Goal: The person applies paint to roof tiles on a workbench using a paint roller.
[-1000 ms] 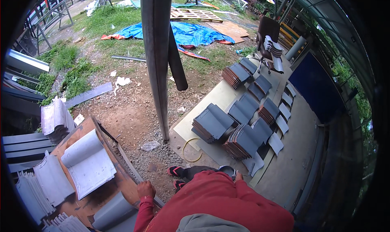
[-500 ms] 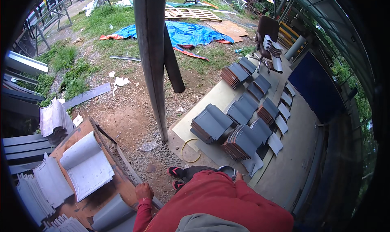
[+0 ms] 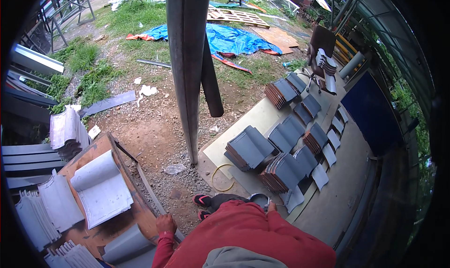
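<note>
My left hand has its fingers curled in, with nothing seen in them. It is at the right edge of a brown wooden table, over a grey metal bar. By my right side, my right hand closes around the edge or handle of a grey round container, partly hidden by my red sleeve. A pale grey curved roof tile lies on the table. Nearer me is a darker grey tile. Stacked pale tiles fill the table's left side.
Stacks of dark grey roof tiles stand on boards at the right, with single pale tiles beside them. A metal post rises ahead. A yellow hose loop lies by my feet. Farther off are a blue tarp and an office chair.
The view has shifted, so the post and the tile stacks sit farther right and lower. More of the round container by my right hand shows. My left hand stays at the table's edge.
</note>
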The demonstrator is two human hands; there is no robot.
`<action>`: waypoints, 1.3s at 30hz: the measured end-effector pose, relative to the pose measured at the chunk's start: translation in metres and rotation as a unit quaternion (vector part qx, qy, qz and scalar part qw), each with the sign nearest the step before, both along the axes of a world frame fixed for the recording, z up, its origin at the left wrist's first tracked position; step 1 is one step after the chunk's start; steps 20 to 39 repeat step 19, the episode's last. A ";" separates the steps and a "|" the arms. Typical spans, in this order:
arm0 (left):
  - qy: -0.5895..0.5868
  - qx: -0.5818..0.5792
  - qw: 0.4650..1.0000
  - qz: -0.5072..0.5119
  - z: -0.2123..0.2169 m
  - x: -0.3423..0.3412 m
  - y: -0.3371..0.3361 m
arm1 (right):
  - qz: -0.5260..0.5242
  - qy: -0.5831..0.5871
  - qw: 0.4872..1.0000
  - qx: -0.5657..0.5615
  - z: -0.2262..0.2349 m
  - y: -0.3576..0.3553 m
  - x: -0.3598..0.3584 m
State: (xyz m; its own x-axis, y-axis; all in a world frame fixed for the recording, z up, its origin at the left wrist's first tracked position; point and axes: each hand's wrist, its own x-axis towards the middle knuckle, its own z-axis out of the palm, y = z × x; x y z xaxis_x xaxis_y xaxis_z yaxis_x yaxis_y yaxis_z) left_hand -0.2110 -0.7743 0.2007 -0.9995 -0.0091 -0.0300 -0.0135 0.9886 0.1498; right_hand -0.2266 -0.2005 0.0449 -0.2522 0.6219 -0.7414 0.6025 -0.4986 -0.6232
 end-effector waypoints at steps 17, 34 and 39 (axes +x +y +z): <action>-0.010 -0.018 1.000 -0.004 -0.005 0.001 -0.001 | 0.000 -0.027 0.996 -0.081 0.046 -0.031 -0.037; -0.014 -0.023 1.000 0.007 -0.004 0.005 0.001 | 0.086 -0.064 0.993 0.047 0.059 -0.035 -0.040; -0.014 -0.023 1.000 0.007 -0.004 0.005 0.001 | 0.086 -0.064 0.993 0.047 0.059 -0.035 -0.040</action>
